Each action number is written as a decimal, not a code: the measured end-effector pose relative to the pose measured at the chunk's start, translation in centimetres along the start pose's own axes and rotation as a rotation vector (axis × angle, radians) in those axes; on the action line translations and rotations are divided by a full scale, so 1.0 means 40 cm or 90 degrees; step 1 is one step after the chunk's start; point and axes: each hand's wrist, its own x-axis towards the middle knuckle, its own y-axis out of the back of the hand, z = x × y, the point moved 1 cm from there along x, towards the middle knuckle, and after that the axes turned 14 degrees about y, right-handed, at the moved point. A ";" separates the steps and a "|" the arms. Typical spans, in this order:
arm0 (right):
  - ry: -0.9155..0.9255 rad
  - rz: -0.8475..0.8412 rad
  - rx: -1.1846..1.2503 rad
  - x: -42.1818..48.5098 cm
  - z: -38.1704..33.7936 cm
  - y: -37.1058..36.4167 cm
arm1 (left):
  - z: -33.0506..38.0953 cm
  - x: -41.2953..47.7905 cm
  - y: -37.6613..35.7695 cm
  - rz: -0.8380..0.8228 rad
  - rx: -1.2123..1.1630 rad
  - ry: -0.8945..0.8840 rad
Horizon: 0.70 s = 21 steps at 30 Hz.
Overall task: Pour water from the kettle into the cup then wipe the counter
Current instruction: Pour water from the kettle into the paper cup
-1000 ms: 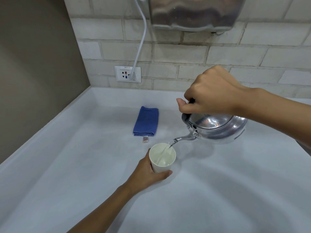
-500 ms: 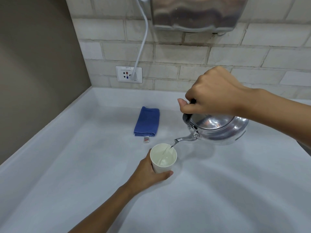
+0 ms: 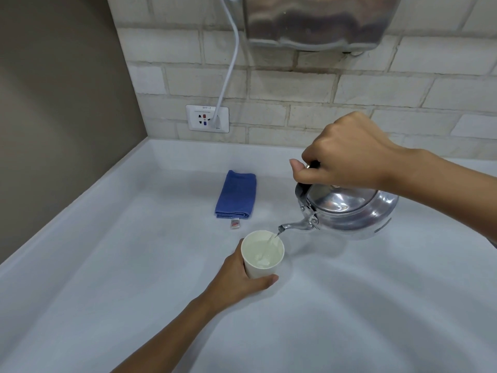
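A shiny metal kettle (image 3: 352,211) hangs tilted above the white counter (image 3: 134,278), its spout pointing left and down. My right hand (image 3: 347,154) grips its black handle from above. A thin stream of water runs from the spout into a white paper cup (image 3: 262,254) that stands on the counter and holds water. My left hand (image 3: 236,278) wraps around the cup's near left side. A folded blue cloth (image 3: 236,195) lies flat behind the cup, toward the wall.
A brick-tile wall runs along the back with a wall socket (image 3: 207,118) and a white cable (image 3: 228,65) plugged into it. A steel appliance (image 3: 317,20) hangs on the wall above. A brown side wall (image 3: 53,117) closes the left.
Water keeps pouring and the level in the cup has risen slightly. Both hands and the kettle hold nearly the same position.
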 end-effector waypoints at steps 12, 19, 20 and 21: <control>-0.379 0.069 0.240 -0.041 0.171 -0.212 | -0.003 0.003 -0.001 0.003 0.003 0.004; -0.569 0.097 0.324 -0.023 0.240 -0.347 | -0.011 0.007 -0.002 0.001 0.000 0.011; -0.582 0.101 0.328 -0.019 0.244 -0.365 | -0.012 0.007 -0.003 -0.002 -0.002 0.012; -0.592 0.104 0.331 -0.015 0.246 -0.380 | -0.013 0.007 -0.003 -0.004 -0.004 0.013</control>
